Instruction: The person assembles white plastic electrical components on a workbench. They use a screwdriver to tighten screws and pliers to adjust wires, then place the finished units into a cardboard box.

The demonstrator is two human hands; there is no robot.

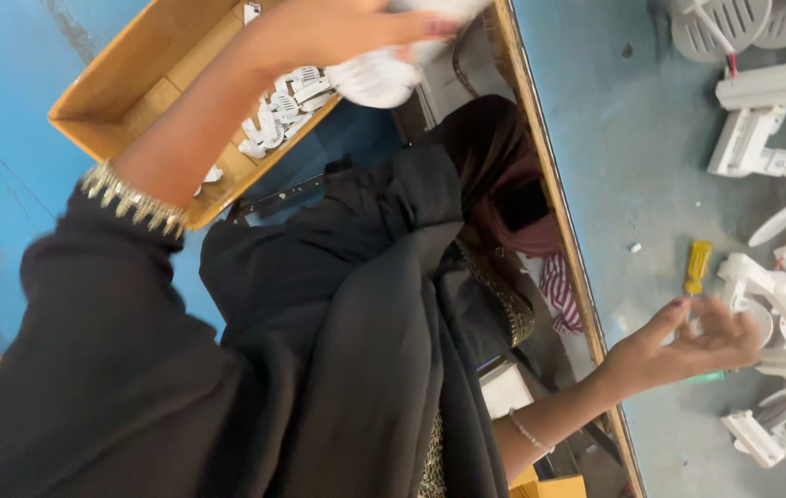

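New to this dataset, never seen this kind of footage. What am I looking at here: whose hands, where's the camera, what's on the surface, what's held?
There is no machine here: a person works with two bare hands, and the single picture comes from a camera worn on their head, looking down, so the view is tilted.

The left hand, on an arm in a black sleeve with a gold-trimmed cuff, is raised over a cardboard box and grips a round white plastic part. More small white plastic pieces lie in the box.

The right hand is over a grey worktable, fingers curled by a white part; whether it grips it is unclear. On the table lie many white plastic housings and a yellow-handled screwdriver. Dark clothing fills the middle.
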